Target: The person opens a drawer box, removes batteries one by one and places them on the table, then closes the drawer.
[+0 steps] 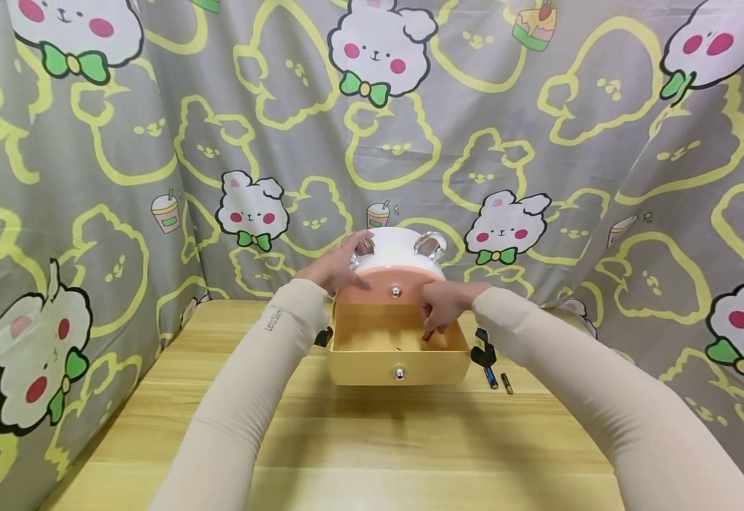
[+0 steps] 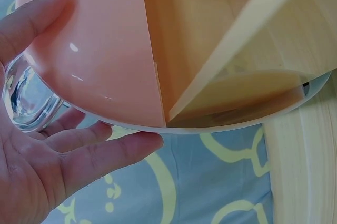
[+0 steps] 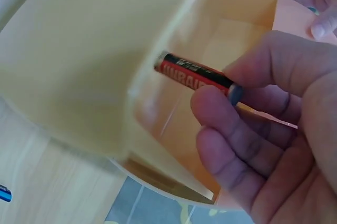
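A small white drawer box (image 1: 392, 245) with shiny ear-shaped handles stands on the table. Its pink upper drawer (image 1: 378, 282) is closed, while the yellow lower drawer (image 1: 362, 367) is pulled out. My left hand (image 1: 336, 264) rests on the box's left side; in the left wrist view its thumb touches the pink front and its fairly straight fingers lie along the outer wall. Over the yellow drawer, my right hand (image 1: 446, 304) pinches a red-and-black battery (image 3: 196, 74) by one end between thumb and fingers. The battery's free end points toward the drawer's front wall.
Right of the drawer, a blue battery (image 1: 490, 377) and a dark battery with a gold end (image 1: 507, 384) lie on the wooden table (image 1: 346, 454). A black hooked piece (image 1: 483, 348) is beside the drawer, another black piece (image 1: 324, 337) at its left. Patterned curtain (image 1: 308, 142) hangs behind.
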Demonstrator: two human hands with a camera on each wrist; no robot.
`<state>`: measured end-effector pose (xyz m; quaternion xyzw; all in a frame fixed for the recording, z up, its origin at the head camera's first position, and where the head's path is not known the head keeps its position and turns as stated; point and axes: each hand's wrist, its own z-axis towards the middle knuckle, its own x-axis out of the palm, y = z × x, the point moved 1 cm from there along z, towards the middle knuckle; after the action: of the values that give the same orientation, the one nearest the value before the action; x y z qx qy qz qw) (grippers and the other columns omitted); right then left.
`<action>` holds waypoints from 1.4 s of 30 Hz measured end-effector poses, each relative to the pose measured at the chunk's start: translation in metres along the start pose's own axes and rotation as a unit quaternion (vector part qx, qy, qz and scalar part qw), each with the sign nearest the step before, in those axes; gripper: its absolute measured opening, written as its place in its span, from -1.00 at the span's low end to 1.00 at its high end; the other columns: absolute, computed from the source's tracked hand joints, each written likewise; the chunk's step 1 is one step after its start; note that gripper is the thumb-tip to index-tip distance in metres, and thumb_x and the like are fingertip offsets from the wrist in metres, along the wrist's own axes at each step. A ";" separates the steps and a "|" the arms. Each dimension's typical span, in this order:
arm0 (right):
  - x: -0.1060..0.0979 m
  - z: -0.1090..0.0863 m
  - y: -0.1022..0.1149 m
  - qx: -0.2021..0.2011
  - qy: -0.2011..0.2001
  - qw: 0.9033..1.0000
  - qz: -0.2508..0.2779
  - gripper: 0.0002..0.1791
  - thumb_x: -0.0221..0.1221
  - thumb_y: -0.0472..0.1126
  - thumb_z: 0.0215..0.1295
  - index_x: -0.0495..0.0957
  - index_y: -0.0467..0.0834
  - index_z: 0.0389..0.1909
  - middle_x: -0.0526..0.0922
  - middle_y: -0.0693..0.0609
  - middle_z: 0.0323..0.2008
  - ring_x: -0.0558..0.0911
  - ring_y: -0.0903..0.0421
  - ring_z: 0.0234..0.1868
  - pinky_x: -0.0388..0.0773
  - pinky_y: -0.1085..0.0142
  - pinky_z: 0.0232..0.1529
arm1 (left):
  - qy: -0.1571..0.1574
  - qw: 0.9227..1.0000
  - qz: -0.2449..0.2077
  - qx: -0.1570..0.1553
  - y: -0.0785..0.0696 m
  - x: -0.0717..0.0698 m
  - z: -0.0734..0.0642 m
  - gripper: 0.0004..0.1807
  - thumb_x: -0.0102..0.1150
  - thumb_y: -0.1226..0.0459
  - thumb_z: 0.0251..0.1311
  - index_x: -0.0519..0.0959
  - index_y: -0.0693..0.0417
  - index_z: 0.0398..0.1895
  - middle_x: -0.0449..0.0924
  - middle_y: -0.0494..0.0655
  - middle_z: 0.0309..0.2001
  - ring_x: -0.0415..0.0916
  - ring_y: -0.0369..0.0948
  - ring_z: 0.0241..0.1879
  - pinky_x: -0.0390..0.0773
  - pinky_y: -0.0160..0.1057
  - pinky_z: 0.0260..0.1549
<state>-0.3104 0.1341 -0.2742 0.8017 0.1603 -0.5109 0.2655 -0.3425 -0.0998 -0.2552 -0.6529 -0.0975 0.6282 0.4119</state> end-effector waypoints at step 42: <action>0.007 -0.037 -0.033 -0.075 -0.149 0.979 0.116 -0.91 0.28 -0.36 0.10 0.70 -0.12 -0.50 0.71 0.10 -0.46 0.59 0.18 -0.43 0.51 0.31 -0.40 | 0.024 0.999 -0.027 -0.021 0.002 -0.003 0.004 0.14 0.52 0.40 -0.11 0.01 -0.37 0.46 0.21 -0.12 0.23 0.29 0.00 0.15 0.65 -0.09 -0.48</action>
<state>-0.2972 0.1821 -0.2767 0.7077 0.0632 -0.5765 0.4034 -0.3477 -0.1014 -0.2541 -0.6732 -0.1182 0.5990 0.4172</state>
